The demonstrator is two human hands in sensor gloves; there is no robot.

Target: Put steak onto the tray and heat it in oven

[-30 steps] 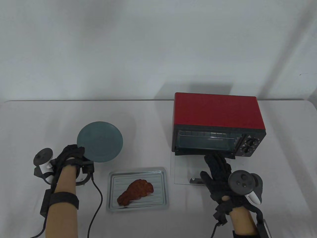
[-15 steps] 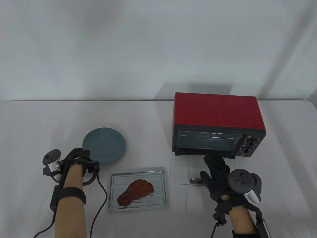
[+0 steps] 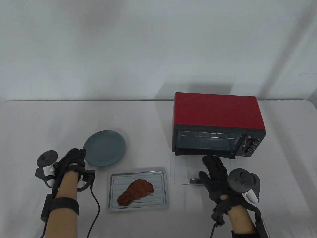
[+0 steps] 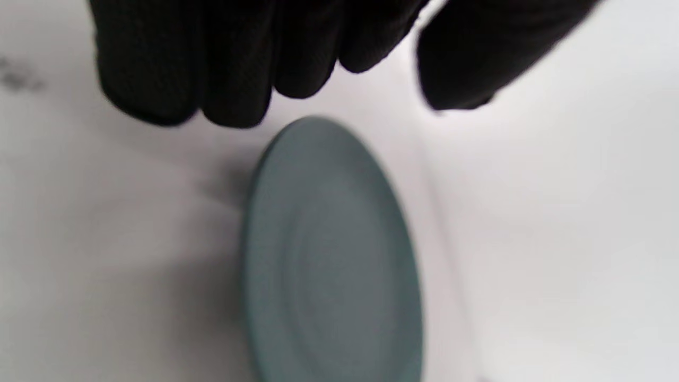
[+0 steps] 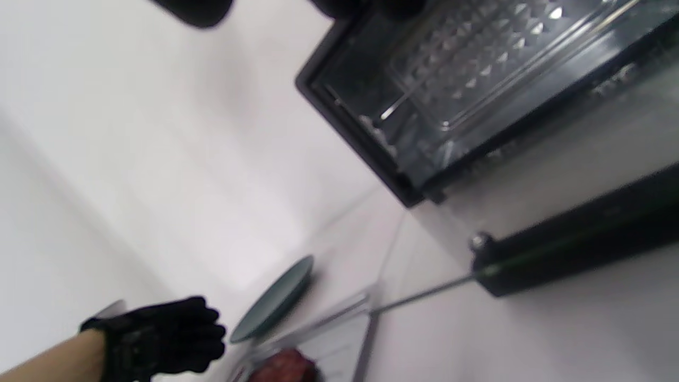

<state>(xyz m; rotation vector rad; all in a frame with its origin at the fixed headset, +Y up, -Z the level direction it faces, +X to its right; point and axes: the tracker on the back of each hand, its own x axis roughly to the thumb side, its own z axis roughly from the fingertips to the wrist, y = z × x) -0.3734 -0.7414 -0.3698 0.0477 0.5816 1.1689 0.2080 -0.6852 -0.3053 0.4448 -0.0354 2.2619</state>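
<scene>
The brown steak point(image 3: 135, 191) lies on the metal tray point(image 3: 138, 173) at the front middle of the table. Behind and to its right stands the red oven point(image 3: 219, 111); its glass door point(image 3: 182, 171) is folded down flat and the cavity point(image 5: 477, 79) shows. My right hand point(image 3: 213, 166) hovers over that door with straight fingers pointing at the oven, holding nothing. My left hand point(image 3: 78, 155) sits just behind the near rim of the teal plate point(image 3: 104, 148), which lies on the table. In the left wrist view the fingers point(image 4: 223, 63) hang apart from the plate point(image 4: 329, 254).
The door's black handle point(image 3: 195, 180) lies at the door's front edge, left of my right hand. A cable point(image 3: 95, 205) trails from my left wrist past the tray's left side. Two knobs point(image 3: 249, 146) sit on the oven's right front.
My left hand has lowered the tilted plate flat onto the table and let go of it. My right hand has drawn back slightly from the oven.
</scene>
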